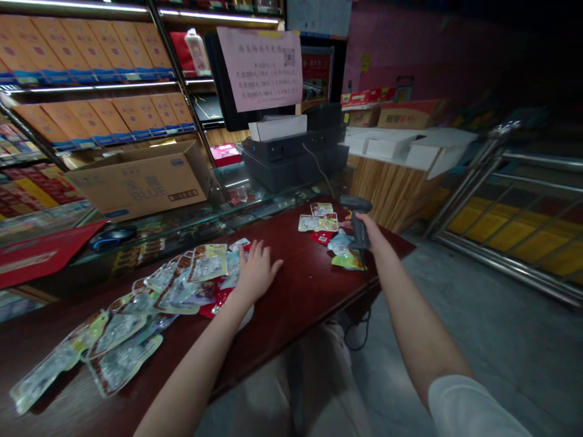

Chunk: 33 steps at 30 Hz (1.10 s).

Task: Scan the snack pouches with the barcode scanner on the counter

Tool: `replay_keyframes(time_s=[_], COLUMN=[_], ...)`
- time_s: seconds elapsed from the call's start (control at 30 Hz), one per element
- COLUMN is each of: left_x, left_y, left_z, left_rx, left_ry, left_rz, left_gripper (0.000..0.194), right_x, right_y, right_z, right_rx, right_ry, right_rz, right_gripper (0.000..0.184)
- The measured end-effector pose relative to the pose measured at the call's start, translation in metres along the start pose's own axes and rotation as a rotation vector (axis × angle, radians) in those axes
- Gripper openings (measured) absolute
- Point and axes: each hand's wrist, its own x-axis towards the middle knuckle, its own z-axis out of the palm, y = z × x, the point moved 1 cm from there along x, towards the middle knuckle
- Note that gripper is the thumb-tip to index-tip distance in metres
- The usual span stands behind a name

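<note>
My right hand (367,229) is wrapped round the handle of a dark barcode scanner (359,224), held above the right end of the brown-red counter (291,285). Under and beside the scanner lies a small group of snack packets (317,222), with a green and light-blue one (347,260) nearest me. My left hand (257,270), fingers spread, rests at the right edge of a larger pile of snack packets (207,264). Mostly clear-fronted packets trail from there to the left. Whether its palm touches a packet is hidden.
Behind the counter stand a cardboard box (141,188), a computer mouse (113,237) and a monitor with a paper notice (262,70) above dark checkout equipment (291,158). The scanner's cable (364,321) hangs at the counter edge. Metal railings (510,230) stand to the right.
</note>
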Motion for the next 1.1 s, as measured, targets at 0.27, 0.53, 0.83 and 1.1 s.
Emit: replay_keyframes(time_s=[0.27,0.53,0.83,1.1], left_x=[0.102,0.13,0.076,0.035], left_y=[0.073,0.104,0.07,0.048], left_z=[0.035,0.076,0.041,0.019], left_rx=[-0.349,-0.289,-0.098,0.038], left_ry=[-0.097,-0.222,-0.223,-0.203], left_rz=[0.254,0.1,0.174,0.114], left_gripper=[0.047,0.069,0.053,0.05], right_x=[0.009,0.034,0.058,0.037], right_y=[0.012,0.007,0.021,0.037], right_z=[-0.007,0.011,0.041,0.061], right_rx=[0.016,-0.032,-0.313,-0.454], right_ry=[0.134,0.134,0.057,0.015], right_rz=[-0.178,-0.01,0.077,0.053], right_gripper=[0.02,0.024,0.019,0.024])
